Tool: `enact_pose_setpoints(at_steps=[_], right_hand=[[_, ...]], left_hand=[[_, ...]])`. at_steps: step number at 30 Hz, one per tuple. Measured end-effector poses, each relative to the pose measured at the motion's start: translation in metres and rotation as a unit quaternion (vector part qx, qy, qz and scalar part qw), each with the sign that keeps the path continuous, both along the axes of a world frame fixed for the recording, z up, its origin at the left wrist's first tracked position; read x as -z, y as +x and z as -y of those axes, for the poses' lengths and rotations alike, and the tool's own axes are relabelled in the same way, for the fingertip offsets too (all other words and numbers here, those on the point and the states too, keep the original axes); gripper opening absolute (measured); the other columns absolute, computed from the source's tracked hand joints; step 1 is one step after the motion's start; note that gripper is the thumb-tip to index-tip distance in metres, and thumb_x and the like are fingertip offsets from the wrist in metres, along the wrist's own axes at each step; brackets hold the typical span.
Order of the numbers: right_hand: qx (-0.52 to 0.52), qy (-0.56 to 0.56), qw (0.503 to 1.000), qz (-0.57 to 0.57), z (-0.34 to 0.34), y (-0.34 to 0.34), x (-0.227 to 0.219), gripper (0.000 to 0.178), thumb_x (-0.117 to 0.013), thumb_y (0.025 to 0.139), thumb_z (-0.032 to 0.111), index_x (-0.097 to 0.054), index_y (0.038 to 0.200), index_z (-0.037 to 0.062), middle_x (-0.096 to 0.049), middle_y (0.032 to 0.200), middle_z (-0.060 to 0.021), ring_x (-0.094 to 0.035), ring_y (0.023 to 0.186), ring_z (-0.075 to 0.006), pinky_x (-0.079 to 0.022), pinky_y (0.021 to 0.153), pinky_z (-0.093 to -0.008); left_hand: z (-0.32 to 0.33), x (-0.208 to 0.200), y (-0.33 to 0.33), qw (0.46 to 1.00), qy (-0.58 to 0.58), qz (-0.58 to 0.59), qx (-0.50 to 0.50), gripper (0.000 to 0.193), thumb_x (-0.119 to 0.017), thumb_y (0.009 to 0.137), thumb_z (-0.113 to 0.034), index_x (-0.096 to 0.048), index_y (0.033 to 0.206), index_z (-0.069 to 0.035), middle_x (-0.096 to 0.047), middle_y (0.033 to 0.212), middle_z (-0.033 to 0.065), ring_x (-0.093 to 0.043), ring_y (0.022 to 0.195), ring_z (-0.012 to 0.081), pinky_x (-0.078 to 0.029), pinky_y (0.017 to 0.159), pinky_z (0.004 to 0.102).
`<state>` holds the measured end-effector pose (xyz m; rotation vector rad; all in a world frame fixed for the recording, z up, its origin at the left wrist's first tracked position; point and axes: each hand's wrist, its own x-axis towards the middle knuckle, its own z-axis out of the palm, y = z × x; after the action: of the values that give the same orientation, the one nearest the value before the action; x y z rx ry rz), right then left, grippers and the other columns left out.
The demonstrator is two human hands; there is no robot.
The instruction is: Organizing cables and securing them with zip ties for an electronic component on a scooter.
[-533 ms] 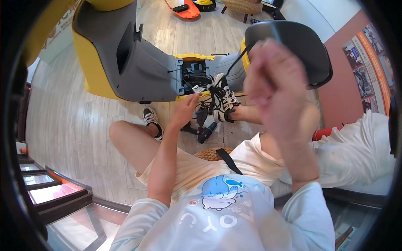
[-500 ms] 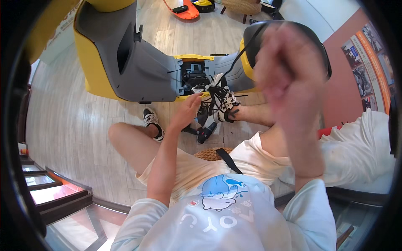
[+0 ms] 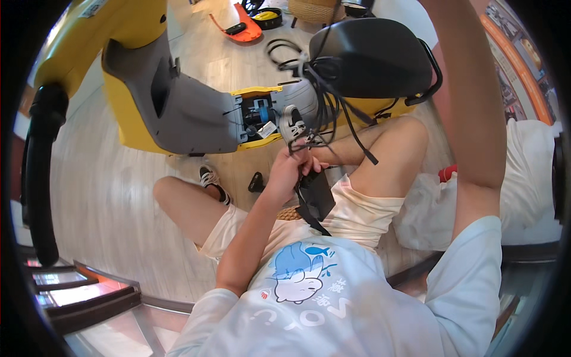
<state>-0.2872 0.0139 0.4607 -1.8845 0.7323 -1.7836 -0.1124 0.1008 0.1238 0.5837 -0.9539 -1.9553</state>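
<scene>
My left hand (image 3: pixel 291 171) is closed, its fingers curled at the top of a black box (image 3: pixel 319 195) that hangs above my lap; whether they grip the box itself or its cord is partly hidden. A tied bundle of black cable (image 3: pixel 324 72) hangs in loops beyond that hand, with loose ends dangling in front of the scooter seat (image 3: pixel 369 56). One strand rises from it past the upper edge. My right arm (image 3: pixel 473 119) reaches up and out at the top right; its hand is out of view.
A yellow and grey scooter (image 3: pixel 199 110) lies across in front of me, its floorboard compartment (image 3: pixel 259 118) uncovered. My shoe (image 3: pixel 292 124) is beside that compartment. A black tool part (image 3: pixel 256 182) rests on the floor. Farther off are an orange panel (image 3: pixel 245 27) and a wicker stool (image 3: pixel 312 9).
The cable bundle has risen from beside my shoe to in front of the seat. My right hand has gone up out of view. My left hand has moved right and nearer, now at the black box.
</scene>
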Motion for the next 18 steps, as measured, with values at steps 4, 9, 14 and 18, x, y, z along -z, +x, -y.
enact_pose_setpoints(at_steps=[4, 9, 14, 18], right_hand=[[0.019, 0.15, 0.987, 0.053, 0.0, -0.068, 0.059, 0.02, -0.046, 0.095, 0.019, -0.053, 0.08, 0.008, -0.043, 0.059, 0.0015, -0.041, 0.051, -0.0109, -0.037, 0.053, -0.0267], [0.045, 0.347, 0.936, 0.042, -0.028, -0.083, 0.17, 0.021, -0.049, 0.1, 0.026, -0.058, 0.091, 0.0095, -0.051, 0.066, 0.0022, -0.054, 0.065, -0.0085, -0.046, 0.062, -0.025], [-0.254, 0.45, 0.836, 0.188, -0.079, -0.021, 0.245, 0.036, -0.054, 0.099, 0.037, -0.055, 0.114, 0.0038, -0.059, 0.102, -0.0062, -0.059, 0.092, -0.0142, -0.052, 0.082, -0.0311], [-0.327, 0.447, 0.822, 0.131, -0.1, 0.015, 0.235, 0.059, -0.068, 0.092, 0.036, -0.046, 0.133, 0.0, -0.056, 0.112, -0.0057, -0.055, 0.103, -0.0121, -0.047, 0.09, -0.0279]], left_hand=[[0.014, -0.044, 0.02, 0.99, 0.101, -0.097, 0.011, 0.049, -0.043, 0.104, -0.04, -0.031, 0.063, -0.015, -0.028, 0.058, -0.0033, -0.039, 0.06, 0.0132, -0.049, 0.091, 0.0424], [0.031, -0.119, 0.031, 0.976, 0.158, -0.147, -0.001, 0.047, -0.041, 0.105, -0.035, -0.03, 0.064, -0.015, -0.029, 0.059, -0.0038, -0.038, 0.059, 0.012, -0.047, 0.095, 0.0422], [0.052, -0.149, 0.024, 0.976, 0.164, -0.146, 0.001, 0.046, -0.04, 0.106, -0.034, -0.03, 0.065, -0.014, -0.03, 0.06, -0.0037, -0.042, 0.059, 0.0128, -0.045, 0.1, 0.0458], [0.059, -0.167, 0.017, 0.994, 0.085, -0.07, -0.015, 0.047, -0.039, 0.106, -0.036, -0.031, 0.066, -0.014, -0.031, 0.06, -0.0036, -0.043, 0.06, 0.0127, -0.046, 0.101, 0.0446]])
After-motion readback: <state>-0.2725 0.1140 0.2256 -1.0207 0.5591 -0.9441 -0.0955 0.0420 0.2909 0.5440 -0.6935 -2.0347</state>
